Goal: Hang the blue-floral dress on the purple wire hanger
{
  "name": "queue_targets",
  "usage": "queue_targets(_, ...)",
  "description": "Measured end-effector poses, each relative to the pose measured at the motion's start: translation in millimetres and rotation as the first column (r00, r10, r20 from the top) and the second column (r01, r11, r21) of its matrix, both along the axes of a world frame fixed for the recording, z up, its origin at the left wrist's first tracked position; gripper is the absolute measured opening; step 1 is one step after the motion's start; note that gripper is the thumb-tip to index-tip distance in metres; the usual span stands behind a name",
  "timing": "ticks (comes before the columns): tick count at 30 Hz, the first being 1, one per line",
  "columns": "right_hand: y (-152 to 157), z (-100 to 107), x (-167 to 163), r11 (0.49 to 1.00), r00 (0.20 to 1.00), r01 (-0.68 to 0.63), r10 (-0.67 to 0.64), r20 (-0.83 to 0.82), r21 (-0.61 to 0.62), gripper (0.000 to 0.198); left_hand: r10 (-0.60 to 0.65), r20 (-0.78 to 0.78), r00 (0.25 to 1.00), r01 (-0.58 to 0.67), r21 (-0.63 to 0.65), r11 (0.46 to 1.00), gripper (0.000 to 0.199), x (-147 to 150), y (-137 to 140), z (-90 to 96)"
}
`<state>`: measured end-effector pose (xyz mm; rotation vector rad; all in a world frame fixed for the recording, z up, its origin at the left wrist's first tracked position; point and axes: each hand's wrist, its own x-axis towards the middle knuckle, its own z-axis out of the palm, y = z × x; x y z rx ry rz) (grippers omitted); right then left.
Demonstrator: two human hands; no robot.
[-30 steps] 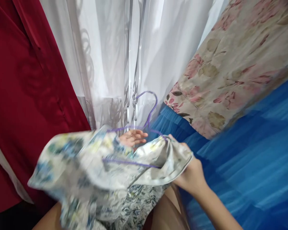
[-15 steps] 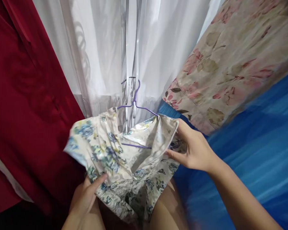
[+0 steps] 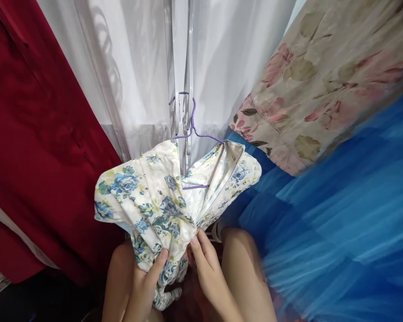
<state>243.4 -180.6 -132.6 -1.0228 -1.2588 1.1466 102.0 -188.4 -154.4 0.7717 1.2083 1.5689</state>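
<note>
A white floral dress (image 3: 168, 205) with blue flowers and green leaves hangs on a purple wire hanger (image 3: 193, 127). The hanger's hook catches on pale hanging straps (image 3: 187, 58). At the dress's lower left side, my left hand (image 3: 147, 279) grips the cloth with the thumb on top and the fingers hidden behind. My right hand (image 3: 206, 259) pinches the fabric at the bottom of the V neckline. Below my hands the rest of the dress bunches and drops out of sight between my knees.
Dark red cloth (image 3: 43, 147) hangs on the left. White curtain-like fabric (image 3: 137, 58) is behind the hanger. To the right hang a beige cloth with pink flowers (image 3: 315, 80) and blue gauzy fabric (image 3: 322, 223). My bare knees (image 3: 242, 264) flank the dress.
My right hand has left the right shoulder edge and moved down and left to the neckline's point. My left hand has shifted slightly right and down. The dress's right shoulder now spreads outward.
</note>
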Motion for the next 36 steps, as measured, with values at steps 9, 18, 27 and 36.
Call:
queue_targets(9, -8.1, 10.1, 17.3, 0.993, 0.989, -0.055, 0.041, -0.142, -0.100, 0.036, 0.550, -0.440, 0.710, -0.358, 0.447, 0.820, 0.066, 14.9, 5.8, -13.0)
queue_targets(18, 21.0, 59.4, 43.6, 0.963, 0.965, -0.173, 0.124, -0.233, -0.205, 0.028, -0.069, -0.748, 0.660, 0.413, 0.285, 0.865, 0.014, 50.1, 13.8, 10.4)
queue_targets(27, 106.8, 188.6, 45.1, 0.988, 0.977, -0.084, 0.107, -0.184, 0.129, 0.021, -0.193, -0.977, 0.091, 0.610, -0.099, 0.786, 0.027, 45.5, 14.1, 48.1)
queue_targets(36, 71.1, 170.6, 31.2, 0.935, 0.986, 0.006, -0.065, 0.153, 0.356, 0.027, 0.217, -0.739, 0.638, 0.436, 0.579, 0.689, 0.035, 16.2, 93.8, 164.7)
